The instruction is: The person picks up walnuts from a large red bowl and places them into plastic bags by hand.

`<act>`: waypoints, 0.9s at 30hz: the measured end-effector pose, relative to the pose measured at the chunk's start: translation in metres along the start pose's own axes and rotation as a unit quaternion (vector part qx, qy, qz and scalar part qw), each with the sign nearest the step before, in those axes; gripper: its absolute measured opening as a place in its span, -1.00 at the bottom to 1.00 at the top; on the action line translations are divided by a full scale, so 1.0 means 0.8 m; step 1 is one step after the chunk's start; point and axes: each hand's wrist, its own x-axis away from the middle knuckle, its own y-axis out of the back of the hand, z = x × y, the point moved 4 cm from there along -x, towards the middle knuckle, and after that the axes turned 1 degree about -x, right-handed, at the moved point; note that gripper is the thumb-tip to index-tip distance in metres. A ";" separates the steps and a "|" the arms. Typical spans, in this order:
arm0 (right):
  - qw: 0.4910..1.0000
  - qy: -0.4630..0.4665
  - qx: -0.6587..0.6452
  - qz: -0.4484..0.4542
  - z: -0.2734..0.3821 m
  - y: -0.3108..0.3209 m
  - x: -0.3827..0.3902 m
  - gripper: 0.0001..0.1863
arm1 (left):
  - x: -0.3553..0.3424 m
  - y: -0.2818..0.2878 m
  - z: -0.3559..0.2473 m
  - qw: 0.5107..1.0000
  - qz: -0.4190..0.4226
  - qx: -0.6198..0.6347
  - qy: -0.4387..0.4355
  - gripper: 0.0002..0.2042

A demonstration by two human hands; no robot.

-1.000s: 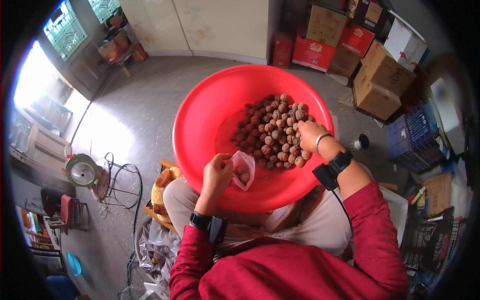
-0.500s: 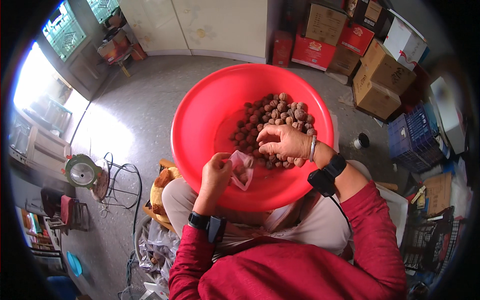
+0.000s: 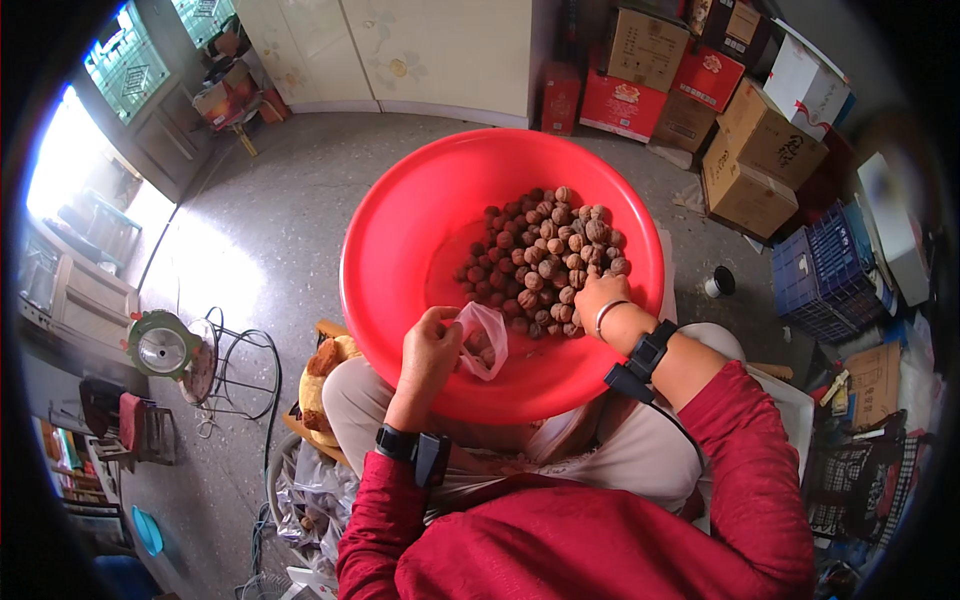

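A wide red plastic basin (image 3: 395, 230) rests across my lap, with a heap of brown walnuts (image 3: 540, 245) spread over its middle and right side. At the basin's near left, my left hand (image 3: 432, 345) pinches the rim of a small clear plastic bag (image 3: 487, 335). Some walnuts show dimly through the bag's film; its mouth stands open. My right hand (image 3: 603, 297) is down at the right edge of the heap, fingers bunched and curled onto a walnut there. Its fingertips are partly hidden among the nuts.
Stacked cartons (image 3: 755, 185) and a blue plastic crate (image 3: 825, 275) stand on the right. A green round appliance (image 3: 162, 347) with a cable is on the left floor. Beside my left leg sits a container of clear plastic bags (image 3: 315, 500). A small black-and-white cup (image 3: 720, 282) lies right of the basin.
My right hand has moved right, away from above the bag, down onto the right edge of the walnut heap. The bag's mouth looks wider; my left hand has hardly moved.
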 end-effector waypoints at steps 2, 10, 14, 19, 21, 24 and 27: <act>0.999 -0.041 0.024 0.009 0.004 -0.008 -0.004 -0.60 | 0.000 0.000 -0.001 1.000 -0.004 -0.006 -0.002 -0.76; 0.999 -0.024 0.002 0.027 0.004 -0.020 -0.014 -0.63 | 0.001 0.000 0.001 1.000 0.002 -0.010 -0.007 -0.75; 0.999 -0.034 -0.002 0.022 0.001 -0.014 -0.004 -0.59 | 0.001 0.000 0.000 1.000 0.003 -0.015 -0.012 -0.75; 0.998 -0.050 -0.007 0.028 0.000 -0.008 0.003 -0.53 | 0.001 0.000 0.001 1.000 0.002 -0.013 -0.009 -0.74; 0.998 -0.053 -0.002 0.039 0.000 -0.006 0.003 -0.45 | 0.001 0.000 0.001 1.000 0.004 -0.006 -0.011 -0.74; 0.999 -0.032 -0.007 0.019 -0.001 -0.004 0.004 -0.50 | 0.001 0.000 0.000 1.000 0.006 -0.002 -0.012 -0.74; 0.997 0.052 0.042 0.028 0.001 -0.010 0.003 -0.54 | 0.003 0.000 0.000 1.000 -0.006 -0.005 -0.009 -0.75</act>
